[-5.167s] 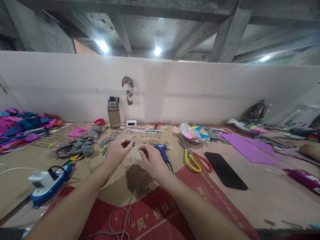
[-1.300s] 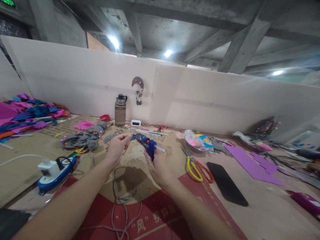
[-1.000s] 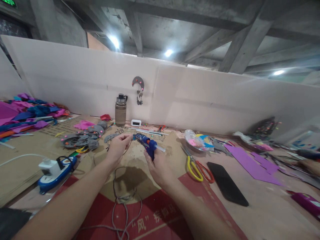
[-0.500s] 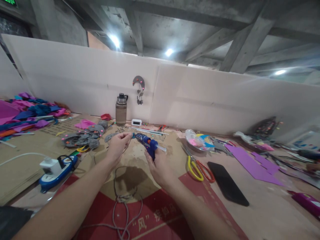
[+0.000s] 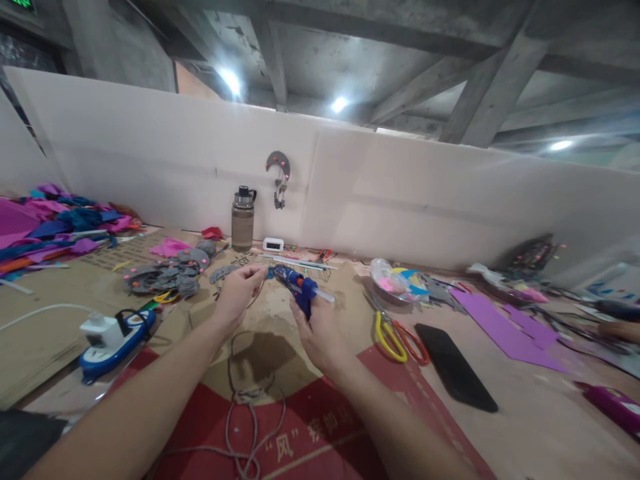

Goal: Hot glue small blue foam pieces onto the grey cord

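Note:
My right hand (image 5: 323, 333) is wrapped round the handle of a blue hot glue gun (image 5: 295, 281), with a clear glue stick poking out of its rear. The gun's nozzle points left and nearly meets the fingertips of my left hand (image 5: 240, 293). Those fingers are pinched on what looks like the end of a thin grey cord (image 5: 231, 357); the exact grip is too small to make out. Loops of this cord lie loosely below, across the red and brown cardboard (image 5: 210, 400) between my forearms.
Scissors (image 5: 390, 337) and a black phone (image 5: 456, 367) lie right of my right hand. Left are a power strip (image 5: 117, 347) and grey felt pieces with pink beads (image 5: 170, 273). A bottle (image 5: 243, 223) stands at the back. Another person's hand (image 5: 620, 331) shows at the right edge.
My left fingertips and the glue gun have shifted very slightly to the right. At the right edge, the other person's hand has moved and shows more clearly.

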Tool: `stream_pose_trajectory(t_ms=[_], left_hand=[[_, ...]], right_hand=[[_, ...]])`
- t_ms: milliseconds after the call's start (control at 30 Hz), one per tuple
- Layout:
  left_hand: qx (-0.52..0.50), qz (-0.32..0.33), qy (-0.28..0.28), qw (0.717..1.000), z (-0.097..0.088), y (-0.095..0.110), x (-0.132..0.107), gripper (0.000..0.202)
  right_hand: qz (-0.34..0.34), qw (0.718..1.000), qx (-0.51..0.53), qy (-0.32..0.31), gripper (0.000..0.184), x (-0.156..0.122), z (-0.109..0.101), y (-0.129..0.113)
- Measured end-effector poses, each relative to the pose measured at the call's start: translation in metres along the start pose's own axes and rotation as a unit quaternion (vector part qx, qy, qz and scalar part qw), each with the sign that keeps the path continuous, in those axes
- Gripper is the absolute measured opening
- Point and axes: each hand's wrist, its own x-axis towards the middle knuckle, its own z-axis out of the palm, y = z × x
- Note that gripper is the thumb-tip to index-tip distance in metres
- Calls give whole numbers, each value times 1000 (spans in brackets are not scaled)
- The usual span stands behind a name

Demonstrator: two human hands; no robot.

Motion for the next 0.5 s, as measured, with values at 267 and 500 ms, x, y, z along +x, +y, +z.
stream_pose_trajectory(t_ms=[267, 500], left_hand=[[-18, 5, 19, 1000, -6, -3, 6, 26], [-40, 8, 43, 998, -8, -2, 8, 26]], right_hand=[[17, 999, 30, 13, 29, -2, -1, 1], [138, 988, 67, 29, 34, 16, -9, 45]])
